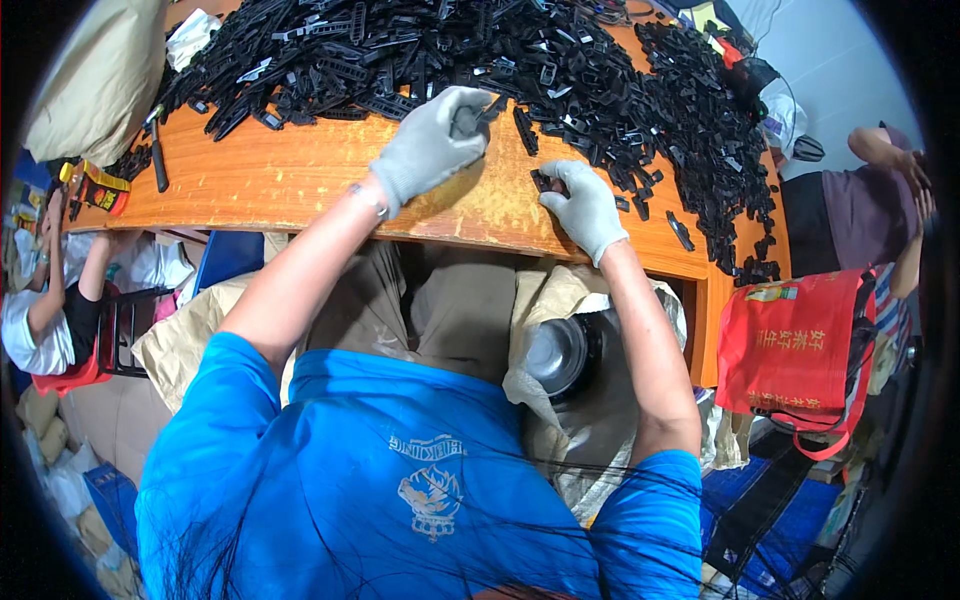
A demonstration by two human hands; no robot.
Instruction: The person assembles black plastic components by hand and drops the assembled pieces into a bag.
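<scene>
My left hand (pixel 432 142), in a grey-white work glove, is raised over the wooden table (pixel 270 180). A small black plastic part (pixel 494 108) sticks out between its closed thumb and fingers. Lower and to the right, my gloved right hand (pixel 588 208) is closed near the table's front edge. Its fingertips pinch a small dark plastic piece (pixel 543 182), partly covered by the glove. Between the hands and slightly farther off, a loose black part (pixel 525 131) lies on the table. A large heap of black plastic parts (pixel 400 50) spreads just beyond both hands.
A hammer-like tool (pixel 158 160) and a yellow-red bottle (pixel 97 188) lie at the table's left. Below the right edge sits an open sack (pixel 625 390) with a round dark container (pixel 556 357). A red bag (pixel 790 345) hangs at right. Other people are at both sides.
</scene>
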